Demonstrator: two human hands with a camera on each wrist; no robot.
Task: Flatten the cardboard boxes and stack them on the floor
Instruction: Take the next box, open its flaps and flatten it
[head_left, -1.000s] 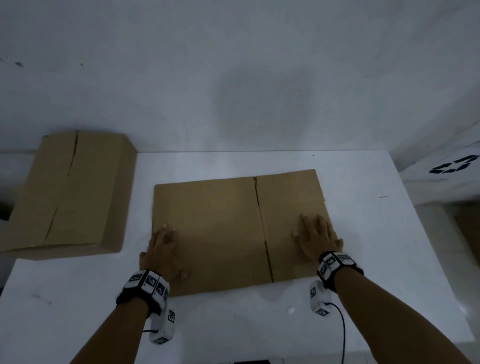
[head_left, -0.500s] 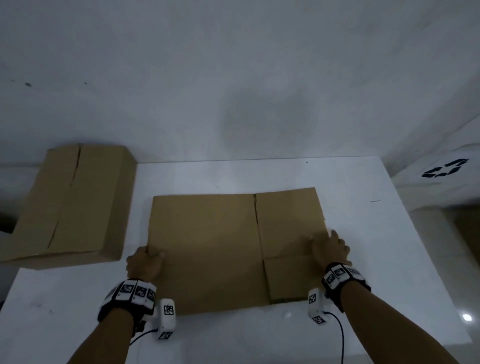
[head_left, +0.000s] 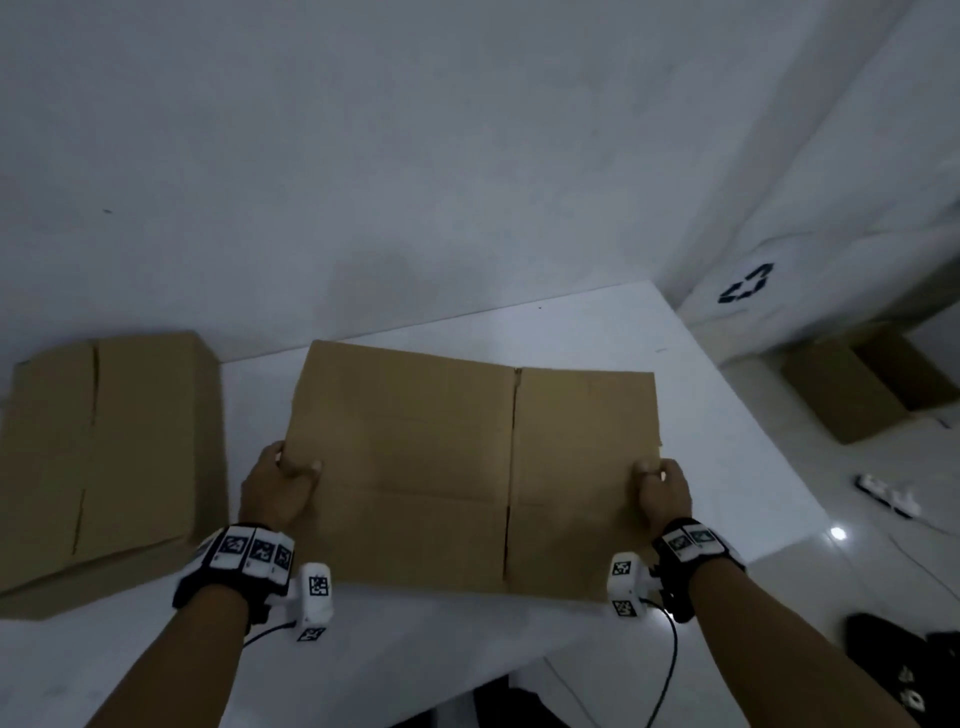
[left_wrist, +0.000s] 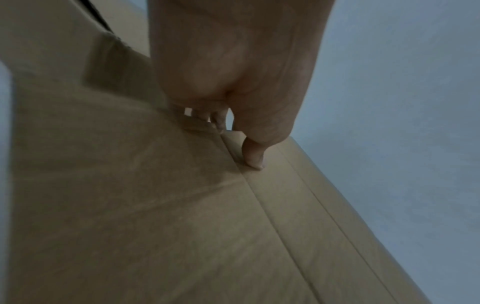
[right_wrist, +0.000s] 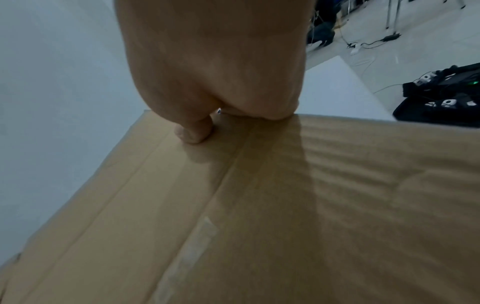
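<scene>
A flattened brown cardboard box (head_left: 447, 457) is held over the white table (head_left: 727, 447), tilted with its far edge raised. My left hand (head_left: 283, 480) grips its left edge, thumb on top (left_wrist: 253, 154) and fingers underneath. My right hand (head_left: 662, 491) grips the right edge the same way, thumb pressed on the cardboard (right_wrist: 193, 131). A second box (head_left: 98, 462), closed and not flattened, stands at the table's left end. On the floor at the right lies more brown cardboard (head_left: 852, 384).
A white wall runs behind the table. A white bin with a recycling mark (head_left: 748, 283) stands at the right, above the floor cardboard. Cables, a white power strip (head_left: 885, 496) and a black bag (head_left: 904, 660) lie on the shiny floor to the right.
My hands went from pressing flat on the cardboard to gripping its two side edges. The flattened box has risen off the table and the view has swung right.
</scene>
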